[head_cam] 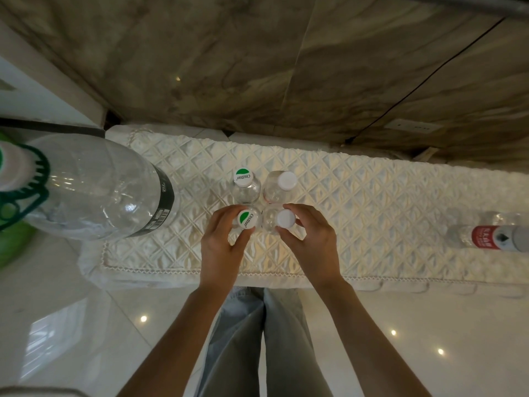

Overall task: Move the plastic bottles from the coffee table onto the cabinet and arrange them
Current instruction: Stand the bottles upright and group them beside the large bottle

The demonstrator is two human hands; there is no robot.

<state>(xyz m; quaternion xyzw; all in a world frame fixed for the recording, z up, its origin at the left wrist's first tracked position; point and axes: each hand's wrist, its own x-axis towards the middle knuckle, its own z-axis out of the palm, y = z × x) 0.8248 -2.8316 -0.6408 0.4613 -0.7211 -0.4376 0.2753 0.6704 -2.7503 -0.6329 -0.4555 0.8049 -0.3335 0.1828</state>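
Several small clear plastic bottles stand upright in a tight square on the cabinet's quilted white cover. The two far ones are a green-and-white capped bottle and a white-capped bottle. My left hand grips the near green-and-white capped bottle, fingers and thumb curled round it. My right hand grips the near white-capped bottle the same way. Another bottle with a red label lies on its side at the cover's right end.
A big clear water jug with a green handle stands at the cover's left end, close to my left hand. A marble wall rises behind the cabinet. Glossy white floor and my grey trousers lie below the front edge.
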